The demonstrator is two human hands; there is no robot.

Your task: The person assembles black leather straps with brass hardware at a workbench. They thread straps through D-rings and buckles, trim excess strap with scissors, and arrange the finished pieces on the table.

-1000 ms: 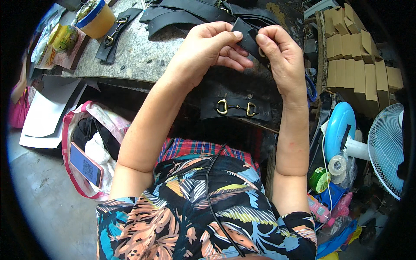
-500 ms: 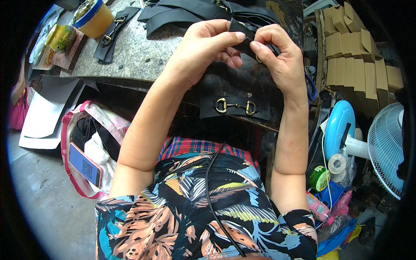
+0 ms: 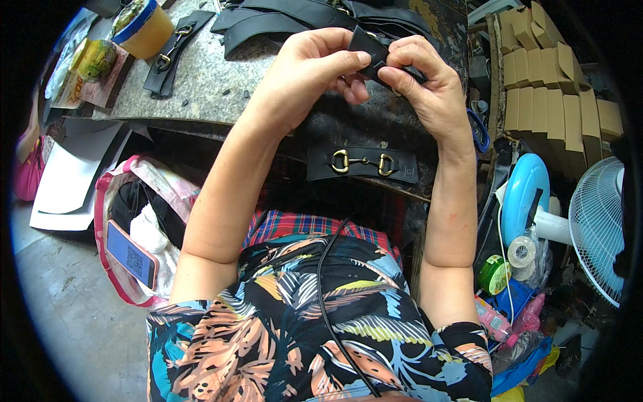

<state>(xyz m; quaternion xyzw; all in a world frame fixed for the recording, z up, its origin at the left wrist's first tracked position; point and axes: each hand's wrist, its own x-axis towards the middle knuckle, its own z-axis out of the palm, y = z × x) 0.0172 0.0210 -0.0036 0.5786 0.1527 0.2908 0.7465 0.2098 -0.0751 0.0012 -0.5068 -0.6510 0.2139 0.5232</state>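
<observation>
Between them, my two hands hold a black leather strap piece (image 3: 367,48) above the far part of the bench. My left hand (image 3: 315,70) pinches its left side, thumb on top. My right hand (image 3: 429,80) grips its right side, thumb and fingers closed on it; part of the piece is hidden by the fingers. A glint of metal shows at its upper edge. Nearer me, a black strap with a brass horsebit buckle (image 3: 365,162) lies at the bench's front edge. Behind my hands is a pile of black straps (image 3: 268,27).
Another buckled black strap (image 3: 175,57) lies left on the stone slab (image 3: 207,74), near a yellow tub with blue rim (image 3: 146,33). A bag with a phone (image 3: 130,253) sits lower left. Cardboard boxes (image 3: 549,107) and a fan (image 3: 599,228) stand at right.
Both hands have shifted slightly left with the strap piece. My right thumb has moved a little down and left, showing more of the piece. The buckled strap near me has barely shifted in view.
</observation>
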